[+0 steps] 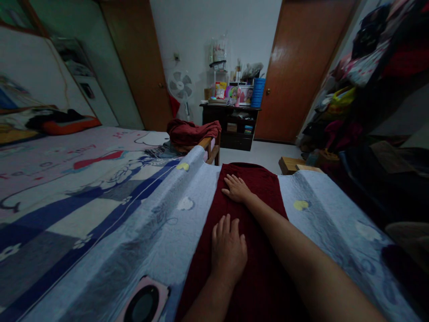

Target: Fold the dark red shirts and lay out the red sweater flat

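left hand and right hand rest palm-down, gripping nothing, on a dark red cloth reaching the far edge of the pale blue sheet. a red bundle sits by that edge's left corner; a pink device is cut off below.

Dark red cloth: clock centre, occupied by the left hand
Light blue sheet: open passage at 9 and 2 o'clock
Pink device: blocks 8 o'clock
Red clothing heap: bars 11 o'clock
Right forearm: crosses 4 o'clock
Far cloth edge: open at 12 o'clock, past the right hand
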Demonstrator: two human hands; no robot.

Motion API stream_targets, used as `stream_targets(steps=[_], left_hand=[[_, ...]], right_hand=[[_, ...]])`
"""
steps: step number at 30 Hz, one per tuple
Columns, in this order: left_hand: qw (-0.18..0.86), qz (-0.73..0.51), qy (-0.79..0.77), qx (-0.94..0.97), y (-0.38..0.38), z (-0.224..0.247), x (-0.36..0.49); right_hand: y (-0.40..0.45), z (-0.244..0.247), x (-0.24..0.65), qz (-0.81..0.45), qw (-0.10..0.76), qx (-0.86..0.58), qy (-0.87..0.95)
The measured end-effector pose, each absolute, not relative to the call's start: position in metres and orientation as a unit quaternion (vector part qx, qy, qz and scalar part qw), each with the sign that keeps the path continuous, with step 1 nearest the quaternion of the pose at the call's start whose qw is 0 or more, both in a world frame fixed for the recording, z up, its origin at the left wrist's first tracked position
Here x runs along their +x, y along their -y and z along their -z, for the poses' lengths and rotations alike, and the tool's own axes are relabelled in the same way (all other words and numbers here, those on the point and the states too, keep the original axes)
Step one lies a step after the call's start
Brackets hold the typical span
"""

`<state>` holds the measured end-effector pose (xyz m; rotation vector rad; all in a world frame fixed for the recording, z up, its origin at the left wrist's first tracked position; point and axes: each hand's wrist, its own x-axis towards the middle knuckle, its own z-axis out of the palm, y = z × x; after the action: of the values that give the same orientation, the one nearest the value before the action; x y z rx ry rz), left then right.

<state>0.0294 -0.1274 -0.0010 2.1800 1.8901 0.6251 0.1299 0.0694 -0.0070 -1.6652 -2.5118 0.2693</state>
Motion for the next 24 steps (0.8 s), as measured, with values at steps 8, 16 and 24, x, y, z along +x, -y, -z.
stream_targets(steps=[8,16,24], left_hand=[[0.089,-0.212,-0.639,0.734,0.128,0.003,0.031],[0.079,-0.205,-0.652,0.726,0.128,-0.001,0.031],[0.07,-0.204,-0.652,0.727,0.128,0.004,0.032]], right_hand=[[-0.081,-0.001,0.128,-0.094,0.048,-0.581,0.807],[-0.087,-0.007,0.109,-0.05,0.082,-0.556,0.826],[-0.098,0.004,0.113,-0.127,0.123,-0.556,0.812]])
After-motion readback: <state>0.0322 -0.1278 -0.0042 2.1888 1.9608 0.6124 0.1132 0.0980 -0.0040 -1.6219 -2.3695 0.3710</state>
